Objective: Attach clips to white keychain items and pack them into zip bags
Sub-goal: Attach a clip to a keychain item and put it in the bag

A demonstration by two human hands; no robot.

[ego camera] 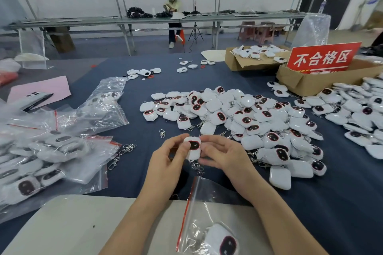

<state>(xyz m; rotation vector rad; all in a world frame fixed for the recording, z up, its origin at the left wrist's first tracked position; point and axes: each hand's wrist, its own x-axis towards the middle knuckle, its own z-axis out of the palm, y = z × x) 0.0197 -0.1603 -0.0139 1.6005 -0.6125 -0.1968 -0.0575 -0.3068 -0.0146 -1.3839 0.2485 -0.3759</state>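
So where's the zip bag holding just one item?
Head view, bottom centre: the zip bag lies nearest the camera, just below the left hand and right hand.

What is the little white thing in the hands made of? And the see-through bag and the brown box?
The white keychain item looks like smooth plastic: glossy, with a dark shiny window. Hard or soft, I cannot tell. The zip bag seems to be thin clear plastic film: it crinkles and glints, with a red strip along one edge. The box looks like cardboard: matte brown, with folded flaps.
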